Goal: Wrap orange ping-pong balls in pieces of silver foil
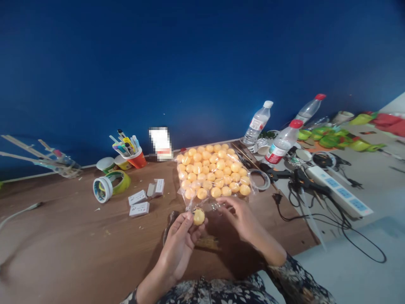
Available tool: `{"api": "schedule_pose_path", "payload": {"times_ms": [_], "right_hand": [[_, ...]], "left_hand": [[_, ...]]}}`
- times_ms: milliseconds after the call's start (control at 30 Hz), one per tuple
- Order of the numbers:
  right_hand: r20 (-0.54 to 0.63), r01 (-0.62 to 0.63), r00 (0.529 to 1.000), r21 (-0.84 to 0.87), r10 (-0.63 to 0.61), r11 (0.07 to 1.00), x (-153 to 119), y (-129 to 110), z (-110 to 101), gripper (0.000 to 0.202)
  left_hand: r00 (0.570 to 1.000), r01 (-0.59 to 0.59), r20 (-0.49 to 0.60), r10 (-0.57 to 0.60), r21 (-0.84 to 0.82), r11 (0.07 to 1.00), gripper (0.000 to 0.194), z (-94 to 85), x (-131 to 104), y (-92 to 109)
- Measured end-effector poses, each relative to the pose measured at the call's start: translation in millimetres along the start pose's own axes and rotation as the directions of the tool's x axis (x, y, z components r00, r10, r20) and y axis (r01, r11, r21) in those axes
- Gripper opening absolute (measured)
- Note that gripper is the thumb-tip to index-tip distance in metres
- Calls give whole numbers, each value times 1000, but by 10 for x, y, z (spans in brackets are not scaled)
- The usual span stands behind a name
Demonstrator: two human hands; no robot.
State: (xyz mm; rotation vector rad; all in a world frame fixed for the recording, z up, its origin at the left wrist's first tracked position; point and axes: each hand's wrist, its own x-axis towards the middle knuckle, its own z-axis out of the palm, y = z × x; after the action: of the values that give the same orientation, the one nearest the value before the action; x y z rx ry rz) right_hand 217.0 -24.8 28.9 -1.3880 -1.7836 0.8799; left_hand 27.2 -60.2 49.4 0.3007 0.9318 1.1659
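Observation:
My left hand (182, 238) holds a small round yellow ball (198, 216) between thumb and fingers, low in the centre of the head view. Dark marks show along the ball's upper edge. To its right, the fingertips of my right hand (237, 213) meet around something small and shiny (215, 207), too small to name. Just beyond both hands lies a clear plastic bag (211, 171) filled with several yellow-orange balls. Under my hands, a blurred yellowish item (207, 242) rests on the brown table (95, 253).
Small white boxes (139, 209), tape rolls (118, 182) and an orange cup of pens (138, 158) stand left. Bottles (257, 122), a power strip (340, 192), black cables (344, 223) and green items (329, 139) lie right. A blue wall (190, 76) rises behind.

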Motion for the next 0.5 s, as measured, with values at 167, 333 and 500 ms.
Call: {"api": "schedule_pose_path", "payload": {"times_ms": [167, 333, 500], "right_hand": [[70, -9, 997, -440, 45, 898, 90, 243, 14, 18], [137, 17, 989, -482, 57, 876, 33, 251, 120, 18], [96, 1, 994, -469, 50, 883, 21, 241, 131, 19]], "left_hand": [[1000, -16, 22, 15, 28, 999, 15, -21, 3, 26], [1000, -4, 5, 4, 29, 1000, 16, -23, 2, 1], [1000, 3, -26, -2, 35, 999, 17, -1, -3, -10]]}}
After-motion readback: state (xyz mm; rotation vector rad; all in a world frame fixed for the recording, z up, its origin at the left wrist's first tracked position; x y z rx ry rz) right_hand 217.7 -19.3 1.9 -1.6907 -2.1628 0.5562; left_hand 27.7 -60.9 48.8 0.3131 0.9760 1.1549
